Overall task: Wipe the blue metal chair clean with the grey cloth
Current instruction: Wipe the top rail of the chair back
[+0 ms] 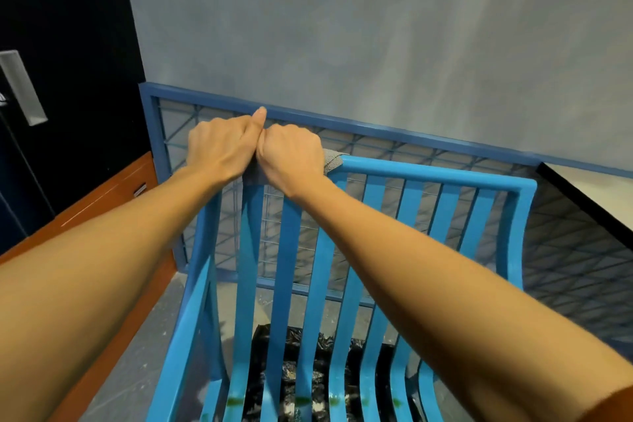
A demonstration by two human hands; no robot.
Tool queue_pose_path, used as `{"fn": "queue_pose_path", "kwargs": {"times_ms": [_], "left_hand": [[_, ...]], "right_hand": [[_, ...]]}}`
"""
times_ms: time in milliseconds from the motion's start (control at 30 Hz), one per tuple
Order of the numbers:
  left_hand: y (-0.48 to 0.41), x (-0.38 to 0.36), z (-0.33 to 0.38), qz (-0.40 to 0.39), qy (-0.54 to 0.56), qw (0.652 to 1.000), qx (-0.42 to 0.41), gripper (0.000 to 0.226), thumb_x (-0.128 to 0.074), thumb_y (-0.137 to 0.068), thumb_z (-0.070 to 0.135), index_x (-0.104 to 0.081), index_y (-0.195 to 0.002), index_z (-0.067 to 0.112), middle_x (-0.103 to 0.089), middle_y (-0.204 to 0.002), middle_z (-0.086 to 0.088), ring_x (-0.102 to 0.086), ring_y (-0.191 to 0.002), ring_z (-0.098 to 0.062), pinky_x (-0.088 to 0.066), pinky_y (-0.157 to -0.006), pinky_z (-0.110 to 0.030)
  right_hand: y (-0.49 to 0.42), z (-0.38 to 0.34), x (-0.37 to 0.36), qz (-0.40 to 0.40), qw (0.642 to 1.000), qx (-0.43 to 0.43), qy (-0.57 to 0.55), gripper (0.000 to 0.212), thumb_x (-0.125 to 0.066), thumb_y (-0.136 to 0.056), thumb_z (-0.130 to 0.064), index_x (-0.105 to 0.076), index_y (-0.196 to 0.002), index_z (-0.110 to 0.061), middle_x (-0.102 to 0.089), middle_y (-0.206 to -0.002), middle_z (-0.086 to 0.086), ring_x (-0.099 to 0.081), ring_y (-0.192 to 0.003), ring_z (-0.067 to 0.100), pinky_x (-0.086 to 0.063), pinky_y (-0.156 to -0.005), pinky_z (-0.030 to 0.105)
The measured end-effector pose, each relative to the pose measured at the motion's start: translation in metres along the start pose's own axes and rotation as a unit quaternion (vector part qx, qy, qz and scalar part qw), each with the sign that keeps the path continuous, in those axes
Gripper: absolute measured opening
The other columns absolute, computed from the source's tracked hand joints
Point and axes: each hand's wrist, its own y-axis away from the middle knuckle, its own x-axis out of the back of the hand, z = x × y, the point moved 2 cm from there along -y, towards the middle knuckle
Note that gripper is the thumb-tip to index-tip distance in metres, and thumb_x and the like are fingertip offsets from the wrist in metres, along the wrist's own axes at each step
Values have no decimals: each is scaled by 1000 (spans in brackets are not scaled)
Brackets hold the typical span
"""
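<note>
Blue metal chair [428, 171] stands just in front, its slatted back on the far side. The left hand [219, 147] and right hand [291, 154], side by side and touching, curl tightly around the grey cloth [334, 161] on the left part of the top rail. Green smudges [236, 401] show on the near seat slats, so most of the wiping seems left.

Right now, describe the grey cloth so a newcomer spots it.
Start at the blue metal chair, centre frame; follow its top rail left. The left hand and right hand grip it there. The grey cloth pokes out beyond the right hand: woven grey against smooth blue.
</note>
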Motion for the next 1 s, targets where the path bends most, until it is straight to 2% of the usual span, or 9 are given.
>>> {"fn": "queue_pose_path", "kwargs": {"times_ms": [100,200,267,333,433,600,767,900,1000], "left_hand": [[1,4,2,-22,36,999,16,65,-11,-103,57,-66,-112,23,-67,-115,-21,-57,-108,-44,-30,-80,-42],[-7,7,1,-69,103,989,77,66,-11,-102,59,-62,-124,24,-60,-132,-19,-52,-121,-41,-34,-95,-46],[-11,7,-4,-81,148,981,97,70,-7,-100,63,-60,-128,27,-56,-139,-15,-49,-126,-40,-31,-103,-48],[-8,8,-6,-90,159,980,83,72,-5,-98,65,-60,-128,29,-56,-140,-13,-49,-126,-39,-30,-104,-48],[-2,13,-1,-96,144,983,56,67,-8,-103,58,-60,-129,25,-58,-138,-14,-49,-126,-38,-29,-104,-46],[0,7,-4,-99,75,992,23,62,-8,-102,57,-55,-122,22,-63,-127,-20,-54,-115,-43,-35,-95,-48],[3,7,-5,-102,-9,994,-23,64,-6,-100,59,-50,-132,26,-65,-120,-21,-58,-110,-43,-40,-86,-46],[4,7,-1,-105,-51,993,-14,49,-18,-101,45,-58,-89,19,-67,-92,-18,-52,-75,-35,-41,-68,-40],[8,9,4,-86,-46,995,28,29,-32,-101,21,-53,-85,10,-59,-82,-15,-47,-68,-33,-41,-64,-40]], "right_hand": [[6,0,-3,26,999,32,3,31,-33,-101,-29,-61,-96,-16,-70,-91,6,-65,-82,31,-35,-62,36],[-17,-11,-2,-69,997,-31,-22,30,-40,-98,-27,-62,-113,-13,-68,-112,10,-64,-103,31,-38,-72,36],[-26,-19,-2,-108,992,-58,-43,32,-39,-98,-25,-60,-118,-11,-66,-118,9,-62,-107,29,-38,-75,36],[-24,-22,-2,-89,995,-42,-31,29,-39,-98,-23,-60,-114,-12,-68,-110,8,-64,-99,28,-38,-71,35],[-8,-20,-1,-7,1000,22,12,24,-42,-96,-22,-63,-102,-12,-70,-97,6,-65,-86,28,-37,-64,34],[-2,-7,-6,10,998,63,10,27,-38,-98,-23,-62,-95,-12,-70,-90,9,-64,-79,31,-35,-60,36],[8,31,-8,42,998,45,6,48,-25,-105,-40,-64,-89,-15,-70,-86,12,-65,-80,36,-36,-62,38],[29,94,0,44,999,8,20,51,-25,-104,-41,-65,-84,-16,-70,-86,14,-64,-81,37,-41,-66,38],[47,148,9,45,998,-35,33,51,-27,-103,-40,-69,-91,-15,-70,-91,19,-64,-88,38,-42,-69,39]]}}
